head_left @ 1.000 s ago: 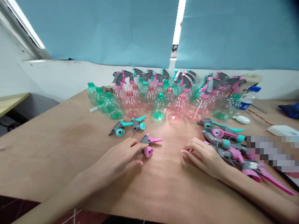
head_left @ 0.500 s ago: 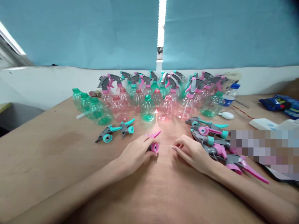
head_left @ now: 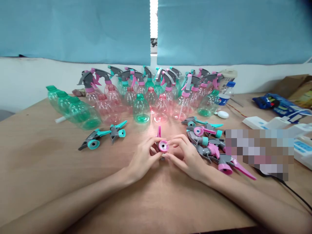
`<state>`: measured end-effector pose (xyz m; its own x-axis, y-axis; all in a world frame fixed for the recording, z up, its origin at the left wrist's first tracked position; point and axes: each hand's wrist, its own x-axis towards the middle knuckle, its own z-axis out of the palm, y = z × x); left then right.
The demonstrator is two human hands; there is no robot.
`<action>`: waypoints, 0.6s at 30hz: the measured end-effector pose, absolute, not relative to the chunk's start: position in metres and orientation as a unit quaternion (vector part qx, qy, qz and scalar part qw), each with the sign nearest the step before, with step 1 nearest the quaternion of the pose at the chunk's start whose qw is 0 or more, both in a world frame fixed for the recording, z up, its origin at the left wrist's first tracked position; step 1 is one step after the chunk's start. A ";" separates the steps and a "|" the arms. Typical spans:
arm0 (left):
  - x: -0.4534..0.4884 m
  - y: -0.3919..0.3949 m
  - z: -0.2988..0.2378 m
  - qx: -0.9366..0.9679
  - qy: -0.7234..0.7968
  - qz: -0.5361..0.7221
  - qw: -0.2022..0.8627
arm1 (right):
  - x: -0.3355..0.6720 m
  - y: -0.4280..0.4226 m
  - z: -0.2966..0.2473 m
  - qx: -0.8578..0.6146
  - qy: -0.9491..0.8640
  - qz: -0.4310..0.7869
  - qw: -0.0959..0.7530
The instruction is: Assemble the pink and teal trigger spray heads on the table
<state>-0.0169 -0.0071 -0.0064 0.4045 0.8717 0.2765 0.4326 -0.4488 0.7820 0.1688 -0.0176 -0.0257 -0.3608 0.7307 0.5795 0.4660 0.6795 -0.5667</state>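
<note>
Between my hands is a spray trigger head (head_left: 163, 146) with a pink collar and pink trigger; its open collar faces me. My left hand (head_left: 144, 156) pinches it from the left, thumb below and fingers above. From the right, my right hand (head_left: 187, 157) closes its thumb and fingertips about the collar's edge. Two grey and teal spray heads (head_left: 93, 144) lie on the table to the left. A pile of grey, pink and teal spray heads (head_left: 211, 150) lies just right of my right hand.
Behind my hands stand several green bottles (head_left: 141, 110) and pink bottles (head_left: 162, 110), many at the back with spray heads on. A clear tube (head_left: 60, 119) lies at left. Rightward are a blue-capped drink bottle (head_left: 225, 94), white power strips (head_left: 257, 123), a black cable (head_left: 292, 190) and a blurred patch.
My right hand has moved in from beside the pile to the pink collar. The spray head has turned, its collar now facing me and its trigger pointing away. The view has shifted right.
</note>
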 end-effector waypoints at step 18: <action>-0.020 -0.009 -0.007 0.818 0.397 0.336 0.247 | 0.163 -0.036 -0.013 -0.430 -0.830 0.035 0.354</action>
